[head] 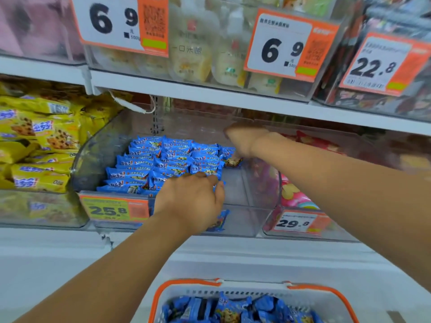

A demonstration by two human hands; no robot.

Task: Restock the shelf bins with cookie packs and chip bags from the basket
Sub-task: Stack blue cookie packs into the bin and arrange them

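Observation:
A clear shelf bin [98,157] on the middle shelf holds rows of blue cookie packs [163,157] on its left side. My left hand [190,201] reaches over the bin's front edge, palm down, fingers curled onto a blue pack at the front of the rows. My right hand [243,141] is deep in the bin, wrist bent down, fingertips closed on a tilted cookie pack [232,162] at the right end of the back rows. Below, an orange-rimmed white basket [186,282] holds more blue cookie packs [233,310].
A bin of yellow cookie packs [42,141] stands to the left and a bin of pink and red bags [295,193] to the right. The upper shelf edge [210,95] hangs low over the bin. Price tags [112,209] cover the bin fronts.

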